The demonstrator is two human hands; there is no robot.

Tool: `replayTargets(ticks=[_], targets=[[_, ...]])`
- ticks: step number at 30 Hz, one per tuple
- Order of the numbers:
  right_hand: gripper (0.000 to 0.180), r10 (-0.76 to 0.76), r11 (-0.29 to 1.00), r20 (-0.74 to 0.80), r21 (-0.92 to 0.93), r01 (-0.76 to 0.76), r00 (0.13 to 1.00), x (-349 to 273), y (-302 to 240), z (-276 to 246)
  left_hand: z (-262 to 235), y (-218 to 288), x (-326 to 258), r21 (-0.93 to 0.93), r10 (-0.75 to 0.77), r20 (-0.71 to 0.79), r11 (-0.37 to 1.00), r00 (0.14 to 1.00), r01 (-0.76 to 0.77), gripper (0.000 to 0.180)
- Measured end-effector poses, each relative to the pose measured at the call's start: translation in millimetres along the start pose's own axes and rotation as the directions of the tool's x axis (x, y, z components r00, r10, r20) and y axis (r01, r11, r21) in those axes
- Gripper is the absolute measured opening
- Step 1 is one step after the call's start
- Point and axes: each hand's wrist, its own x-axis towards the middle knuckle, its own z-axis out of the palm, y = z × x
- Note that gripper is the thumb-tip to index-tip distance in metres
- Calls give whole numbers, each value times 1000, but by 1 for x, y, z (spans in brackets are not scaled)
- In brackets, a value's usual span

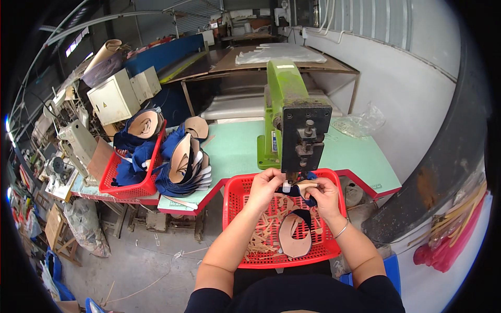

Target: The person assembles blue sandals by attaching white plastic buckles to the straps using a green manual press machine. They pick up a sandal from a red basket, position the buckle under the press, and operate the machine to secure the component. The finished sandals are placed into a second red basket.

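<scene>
My left hand [266,187] and my right hand [325,196] meet beneath the head of a green industrial machine [284,88] with a black front plate. Between them they hold a curved navy fabric piece with tan lining [307,185], fingers pinched on its two sides. A small white patch shows near my left fingertips. The machine's working tip is partly hidden by the piece. Below my hands, a red plastic basket [229,208] holds tan trimmed strips [261,232] and another navy-and-tan piece [295,237] with a rounded tan face.
On the pale green table [229,143], a fanned stack of navy-and-tan pieces [182,161] lies left, beside a second red basket [133,192] of similar pieces. A clear plastic bag [360,122] rests at right. A dark pillar [433,156] rises close on my right.
</scene>
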Motion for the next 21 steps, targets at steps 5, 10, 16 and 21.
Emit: replayTargets(ticks=[5,10,16,21], targets=[[18,19,999,10,-43,-18,1000,3,-4,-2,0,0,-2,12,-11,-16,1000,1000,12,10],[17,56,995,27,-81,-54,998,8,-14,-4,0,-3,-2,25,-1,-15,1000,1000,1,10],[19,102,991,33,-95,-99,994,14,-28,1,3,-3,-4,4,14,-53,1000,998,-14,9],[20,95,990,42,-109,-90,995,12,-25,-3,0,-6,-2,19,16,-35,1000,999,-15,8]])
